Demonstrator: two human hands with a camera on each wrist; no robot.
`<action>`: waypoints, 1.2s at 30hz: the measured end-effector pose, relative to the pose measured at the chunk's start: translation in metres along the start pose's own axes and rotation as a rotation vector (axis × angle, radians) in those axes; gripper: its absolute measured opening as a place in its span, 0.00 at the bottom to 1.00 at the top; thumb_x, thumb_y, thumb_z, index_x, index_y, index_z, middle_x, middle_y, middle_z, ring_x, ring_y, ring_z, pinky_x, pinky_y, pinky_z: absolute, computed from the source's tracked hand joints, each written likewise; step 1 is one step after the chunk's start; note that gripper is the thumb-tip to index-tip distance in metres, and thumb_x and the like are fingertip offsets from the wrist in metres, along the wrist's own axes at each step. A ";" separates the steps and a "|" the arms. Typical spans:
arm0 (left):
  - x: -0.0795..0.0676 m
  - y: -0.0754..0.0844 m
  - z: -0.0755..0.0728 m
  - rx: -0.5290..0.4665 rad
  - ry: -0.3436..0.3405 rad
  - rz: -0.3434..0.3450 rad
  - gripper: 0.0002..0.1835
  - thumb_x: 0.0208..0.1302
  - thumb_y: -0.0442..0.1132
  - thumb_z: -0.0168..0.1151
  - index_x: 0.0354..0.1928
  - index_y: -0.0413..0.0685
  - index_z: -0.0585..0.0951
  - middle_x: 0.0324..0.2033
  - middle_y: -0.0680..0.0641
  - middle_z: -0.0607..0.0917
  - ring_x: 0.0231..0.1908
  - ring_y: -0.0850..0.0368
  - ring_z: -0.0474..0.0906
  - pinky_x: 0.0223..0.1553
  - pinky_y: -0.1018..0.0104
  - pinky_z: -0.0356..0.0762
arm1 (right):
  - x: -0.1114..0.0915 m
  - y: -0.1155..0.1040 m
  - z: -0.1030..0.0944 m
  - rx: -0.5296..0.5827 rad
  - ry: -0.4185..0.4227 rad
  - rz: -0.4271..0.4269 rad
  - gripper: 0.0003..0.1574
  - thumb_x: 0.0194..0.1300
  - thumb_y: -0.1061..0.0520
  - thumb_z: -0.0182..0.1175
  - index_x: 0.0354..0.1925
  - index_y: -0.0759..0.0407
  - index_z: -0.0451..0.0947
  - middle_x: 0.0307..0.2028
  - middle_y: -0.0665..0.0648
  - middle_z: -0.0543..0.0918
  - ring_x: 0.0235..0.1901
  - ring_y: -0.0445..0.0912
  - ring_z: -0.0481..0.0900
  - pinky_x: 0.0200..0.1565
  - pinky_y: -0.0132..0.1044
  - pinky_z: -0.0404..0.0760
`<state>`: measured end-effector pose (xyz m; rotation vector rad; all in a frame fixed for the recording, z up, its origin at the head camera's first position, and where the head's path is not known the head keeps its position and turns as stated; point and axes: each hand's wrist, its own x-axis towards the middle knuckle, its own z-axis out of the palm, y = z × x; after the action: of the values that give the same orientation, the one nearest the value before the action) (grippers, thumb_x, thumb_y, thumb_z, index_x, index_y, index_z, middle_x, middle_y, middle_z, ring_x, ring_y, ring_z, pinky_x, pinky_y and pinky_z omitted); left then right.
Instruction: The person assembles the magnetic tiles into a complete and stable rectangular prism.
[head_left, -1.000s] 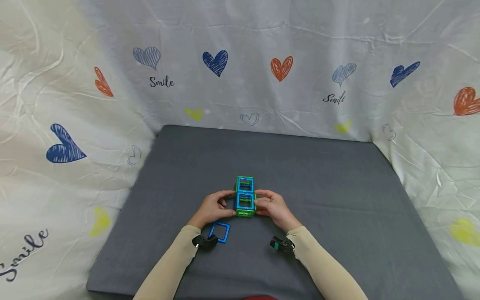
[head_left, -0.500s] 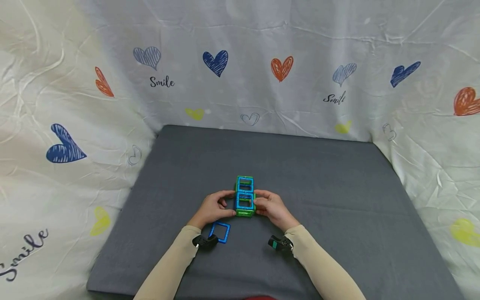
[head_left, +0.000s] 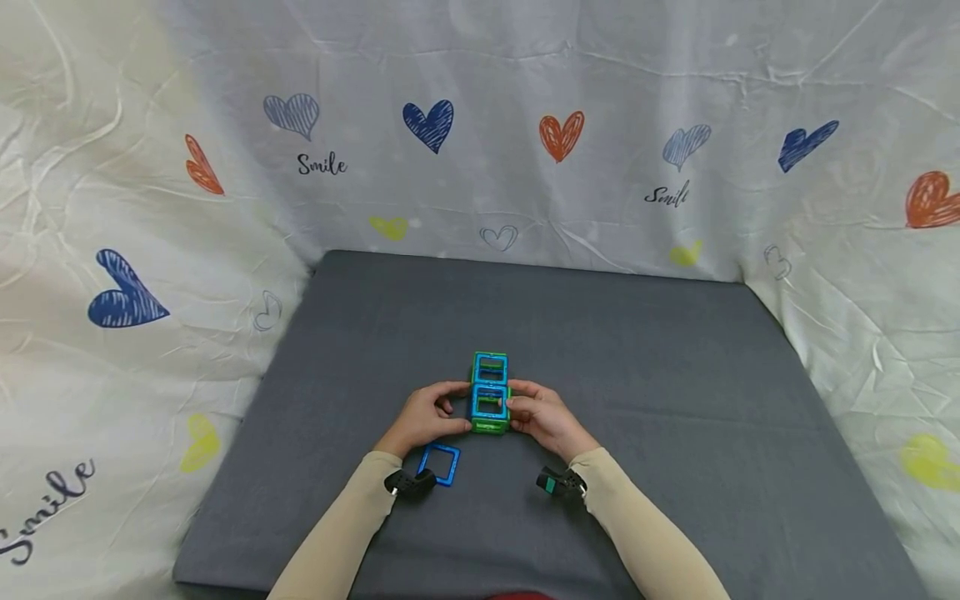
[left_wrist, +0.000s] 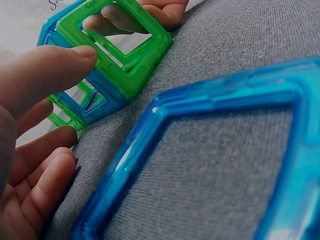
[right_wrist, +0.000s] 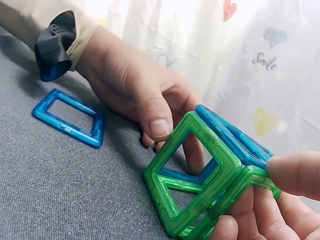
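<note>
A two-cube block of blue and green magnetic tiles (head_left: pixel 491 384) stands on the grey table in the head view, blue squares on top and green ones at its near end. My left hand (head_left: pixel 423 419) grips its left side, thumb at the near corner, index finger further back. From the right, my right hand (head_left: pixel 550 419) holds it, thumb over the top blue edge. In the right wrist view its fingers lie against the green tiles (right_wrist: pixel 172 142). A loose blue square magnetic tile (head_left: pixel 453 467) lies flat beside my left wrist, partly covered by the wrist strap.
The grey table (head_left: pixel 637 358) extends around both hands. A white curtain (head_left: pixel 495 75) printed with hearts and "Smile" lettering hangs along its back and sides. Black straps with small devices (head_left: pixel 561 482) sit on both wrists.
My right hand has shifted slightly left, and its thumb now reaches further over the block's top edge. The left hand, block and loose tile have stayed in place.
</note>
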<state>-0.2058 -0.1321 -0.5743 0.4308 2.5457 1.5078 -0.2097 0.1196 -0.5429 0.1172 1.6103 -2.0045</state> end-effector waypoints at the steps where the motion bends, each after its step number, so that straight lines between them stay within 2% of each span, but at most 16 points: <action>1: 0.000 0.000 0.000 0.004 0.001 0.000 0.33 0.54 0.41 0.78 0.64 0.49 0.81 0.39 0.47 0.83 0.33 0.62 0.75 0.35 0.71 0.78 | 0.000 0.000 0.000 0.002 0.002 0.003 0.30 0.74 0.64 0.55 0.71 0.65 0.65 0.35 0.43 0.88 0.31 0.37 0.81 0.39 0.33 0.76; 8: -0.001 0.000 -0.001 0.010 0.009 0.010 0.32 0.54 0.43 0.78 0.63 0.49 0.81 0.37 0.46 0.83 0.31 0.63 0.75 0.35 0.71 0.78 | -0.001 0.000 0.002 -0.005 0.016 -0.002 0.32 0.74 0.64 0.56 0.72 0.67 0.62 0.36 0.44 0.86 0.30 0.38 0.78 0.39 0.33 0.77; 12: -0.001 -0.001 -0.001 0.019 0.004 0.015 0.32 0.54 0.43 0.78 0.63 0.48 0.82 0.35 0.46 0.82 0.30 0.64 0.76 0.35 0.71 0.78 | -0.005 0.001 0.002 -0.037 0.053 -0.005 0.32 0.75 0.62 0.56 0.73 0.67 0.61 0.39 0.47 0.84 0.33 0.39 0.80 0.40 0.34 0.79; 15: -0.002 -0.001 -0.002 0.023 -0.001 0.014 0.32 0.54 0.43 0.78 0.63 0.49 0.82 0.34 0.47 0.81 0.29 0.65 0.76 0.35 0.71 0.77 | -0.012 0.004 0.002 -0.058 0.104 -0.012 0.28 0.75 0.61 0.55 0.69 0.67 0.63 0.40 0.50 0.82 0.36 0.41 0.82 0.40 0.35 0.81; 19: -0.002 -0.001 -0.002 0.012 -0.001 0.014 0.32 0.54 0.42 0.78 0.63 0.49 0.82 0.34 0.48 0.81 0.29 0.64 0.76 0.34 0.71 0.78 | -0.023 0.010 -0.001 -0.086 0.173 -0.054 0.16 0.74 0.61 0.55 0.56 0.66 0.67 0.39 0.53 0.82 0.36 0.43 0.83 0.39 0.35 0.82; 22: -0.002 -0.001 -0.002 0.004 -0.002 0.008 0.31 0.54 0.41 0.78 0.63 0.49 0.82 0.35 0.48 0.81 0.30 0.63 0.76 0.34 0.70 0.78 | -0.032 0.014 -0.001 -0.162 0.217 -0.094 0.06 0.72 0.63 0.57 0.45 0.63 0.70 0.35 0.54 0.83 0.33 0.43 0.84 0.37 0.35 0.83; 26: -0.002 -0.002 -0.002 -0.001 -0.001 -0.010 0.31 0.55 0.41 0.77 0.63 0.50 0.82 0.35 0.48 0.81 0.30 0.63 0.76 0.34 0.70 0.78 | -0.041 0.020 0.005 -0.341 0.236 -0.162 0.03 0.68 0.66 0.60 0.38 0.62 0.75 0.30 0.54 0.84 0.31 0.41 0.83 0.35 0.33 0.82; 31: -0.001 -0.001 -0.002 -0.001 0.004 -0.016 0.31 0.54 0.42 0.78 0.62 0.50 0.82 0.34 0.48 0.81 0.30 0.63 0.77 0.34 0.70 0.78 | -0.046 0.026 0.016 -0.551 0.190 -0.272 0.06 0.64 0.65 0.64 0.41 0.64 0.80 0.34 0.58 0.86 0.29 0.39 0.80 0.33 0.31 0.79; 36: -0.001 0.001 -0.002 -0.004 -0.005 -0.019 0.31 0.54 0.42 0.78 0.62 0.49 0.82 0.34 0.46 0.81 0.30 0.62 0.77 0.34 0.71 0.78 | -0.048 0.030 0.024 -0.672 0.143 -0.340 0.06 0.65 0.62 0.66 0.41 0.62 0.82 0.36 0.58 0.88 0.31 0.36 0.81 0.34 0.31 0.79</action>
<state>-0.2058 -0.1340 -0.5727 0.4075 2.5354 1.5035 -0.1485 0.1116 -0.5430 -0.2904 2.4393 -1.5887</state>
